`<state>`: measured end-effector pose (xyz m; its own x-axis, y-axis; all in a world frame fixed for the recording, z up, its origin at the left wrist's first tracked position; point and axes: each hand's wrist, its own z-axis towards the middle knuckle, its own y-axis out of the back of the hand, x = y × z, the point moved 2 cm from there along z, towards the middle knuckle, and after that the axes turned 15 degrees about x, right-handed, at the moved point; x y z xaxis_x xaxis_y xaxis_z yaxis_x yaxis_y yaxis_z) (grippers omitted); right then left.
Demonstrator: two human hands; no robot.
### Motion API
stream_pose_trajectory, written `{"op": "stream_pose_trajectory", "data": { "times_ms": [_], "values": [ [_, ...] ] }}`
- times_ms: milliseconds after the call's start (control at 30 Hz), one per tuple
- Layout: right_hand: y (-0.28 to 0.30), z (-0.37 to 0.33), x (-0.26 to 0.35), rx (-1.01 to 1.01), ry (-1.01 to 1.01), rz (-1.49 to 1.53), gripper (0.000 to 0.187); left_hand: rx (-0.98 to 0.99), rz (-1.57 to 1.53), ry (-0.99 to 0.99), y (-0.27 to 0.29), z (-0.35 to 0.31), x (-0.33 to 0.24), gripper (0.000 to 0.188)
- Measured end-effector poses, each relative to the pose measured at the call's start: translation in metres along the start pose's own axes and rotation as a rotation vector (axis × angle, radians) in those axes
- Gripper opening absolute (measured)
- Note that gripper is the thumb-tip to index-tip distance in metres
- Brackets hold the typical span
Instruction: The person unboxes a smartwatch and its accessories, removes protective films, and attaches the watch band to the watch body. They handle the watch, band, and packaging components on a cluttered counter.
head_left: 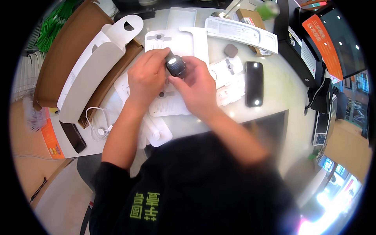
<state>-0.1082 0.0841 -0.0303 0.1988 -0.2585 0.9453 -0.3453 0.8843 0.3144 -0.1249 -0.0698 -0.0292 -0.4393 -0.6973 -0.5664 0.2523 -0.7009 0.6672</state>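
A dark smartwatch point(176, 66) with a squarish, shiny face is held between both hands over the counter. My left hand point(147, 74) grips its strap at the upper left, fingers closed. My right hand point(198, 84) pinches the watch's right side between thumb and fingers. Beneath the hands lie white printed sheets point(172, 106) with watch drawings. A white paper insert point(200, 45) rests just beyond them. Right of my right hand are a leaflet with a watch picture point(230, 67) and a black phone point(254, 84).
An open brown carton point(66, 51) and a long white box point(92, 74) stand at the left. A white charging cable point(102, 131) lies near another dark phone point(73, 137). A long white tray point(241, 33) sits at the back, near a small brown square item point(231, 50). Black monitors point(344, 39) line the right.
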Motion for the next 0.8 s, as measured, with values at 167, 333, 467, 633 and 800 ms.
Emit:
{"op": "stream_pose_trajectory", "data": {
  "times_ms": [167, 333, 467, 633, 800],
  "values": [
    [0.004, -0.003, 0.005, 0.003, -0.080, -0.076, 0.048, 0.018, 0.034, -0.030, -0.003, 0.001, 0.001, 0.027],
    [0.003, -0.007, 0.001, -0.040, -0.066, -0.123, 0.050, 0.020, 0.027, -0.045, -0.009, -0.001, 0.002, 0.026],
    [0.003, -0.010, 0.000, -0.062, -0.035, -0.189, 0.051, 0.022, 0.039, -0.054, -0.009, -0.002, 0.000, 0.026],
    [0.002, -0.011, 0.005, -0.070, -0.026, -0.244, 0.051, 0.007, 0.017, -0.090, -0.005, -0.002, -0.001, 0.027],
    [0.000, -0.011, 0.006, -0.086, -0.012, -0.255, 0.052, -0.006, 0.007, -0.103, -0.004, -0.002, 0.000, 0.028]
  ]
}}
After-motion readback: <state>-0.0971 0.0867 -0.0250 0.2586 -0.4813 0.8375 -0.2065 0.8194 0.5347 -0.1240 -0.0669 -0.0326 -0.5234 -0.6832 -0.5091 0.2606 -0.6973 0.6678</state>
